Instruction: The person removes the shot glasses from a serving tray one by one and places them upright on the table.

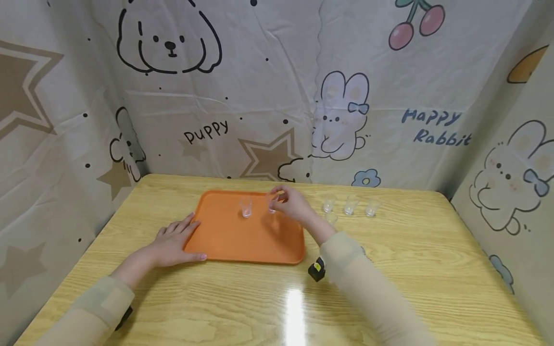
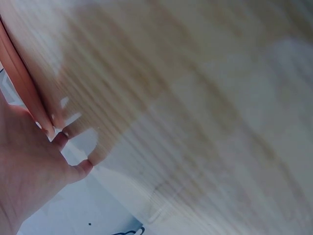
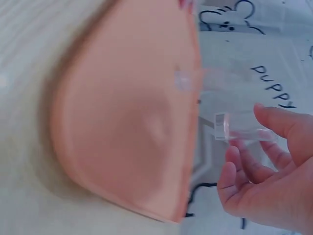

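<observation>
Between the thumb and fingers of my right hand (image 1: pixel 292 205) is a small clear shot glass (image 3: pixel 244 128), pinched over the back right part of an orange tray (image 1: pixel 233 245). In the right wrist view that glass lies sideways across the picture, its thick base pointing at the tray. To its left on the tray stands another clear shot glass (image 1: pixel 246 208). My left hand (image 1: pixel 173 245) rests at the tray's left edge with fingers spread, the thumb by the front left corner. The left wrist view catches this hand beside the orange rim (image 2: pixel 19 73).
Right of the tray, a row of clear shot glasses (image 1: pixel 349 206) stands on the wooden table (image 1: pixel 411 269), with one more glass (image 1: pixel 331 218) in front, partly behind my right forearm. A printed cloth (image 1: pixel 259 96) hangs behind the table and along both sides.
</observation>
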A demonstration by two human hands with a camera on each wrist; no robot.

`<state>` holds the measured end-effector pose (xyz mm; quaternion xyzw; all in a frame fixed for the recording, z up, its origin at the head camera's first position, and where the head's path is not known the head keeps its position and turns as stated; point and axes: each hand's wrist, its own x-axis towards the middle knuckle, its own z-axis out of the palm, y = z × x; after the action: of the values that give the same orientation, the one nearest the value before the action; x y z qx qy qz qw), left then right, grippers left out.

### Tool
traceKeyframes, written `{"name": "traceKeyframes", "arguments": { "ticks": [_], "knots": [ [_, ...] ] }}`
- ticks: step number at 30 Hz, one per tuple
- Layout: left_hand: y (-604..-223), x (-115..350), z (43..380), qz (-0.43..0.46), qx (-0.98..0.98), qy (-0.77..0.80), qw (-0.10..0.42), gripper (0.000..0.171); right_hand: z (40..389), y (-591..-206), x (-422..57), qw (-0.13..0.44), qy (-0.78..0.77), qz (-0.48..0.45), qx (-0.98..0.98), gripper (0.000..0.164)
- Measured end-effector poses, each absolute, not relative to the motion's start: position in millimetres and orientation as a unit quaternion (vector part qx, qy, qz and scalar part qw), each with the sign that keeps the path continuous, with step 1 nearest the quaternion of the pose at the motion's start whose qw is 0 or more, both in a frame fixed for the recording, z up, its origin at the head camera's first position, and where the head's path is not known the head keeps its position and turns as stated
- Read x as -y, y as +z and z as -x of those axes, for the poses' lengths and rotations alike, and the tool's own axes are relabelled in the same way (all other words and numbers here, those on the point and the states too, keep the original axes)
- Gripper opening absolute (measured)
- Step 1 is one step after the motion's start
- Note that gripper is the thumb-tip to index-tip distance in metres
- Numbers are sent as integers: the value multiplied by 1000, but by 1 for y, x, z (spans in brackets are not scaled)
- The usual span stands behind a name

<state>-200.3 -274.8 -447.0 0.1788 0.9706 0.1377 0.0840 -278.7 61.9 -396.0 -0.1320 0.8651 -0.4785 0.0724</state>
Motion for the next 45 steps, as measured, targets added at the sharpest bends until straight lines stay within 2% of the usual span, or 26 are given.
{"name": "traceKeyframes", "arguments": {
  "ticks": [11,27,35,45],
  "knots": [
    [-451,274,201,-180,-970,143,73,104,272,-354,-99,89,-471,176,-860,36],
    [-445,274,201,-181,-970,136,84,105,253,-318,-179,73,-417,151,-893,40],
    [-451,275,201,-183,-970,140,78,104,243,-325,-214,62,-388,124,-911,40],
    [-450,276,201,-182,-970,138,81,105,235,-360,-244,37,-361,108,-926,40]
  ]
}}
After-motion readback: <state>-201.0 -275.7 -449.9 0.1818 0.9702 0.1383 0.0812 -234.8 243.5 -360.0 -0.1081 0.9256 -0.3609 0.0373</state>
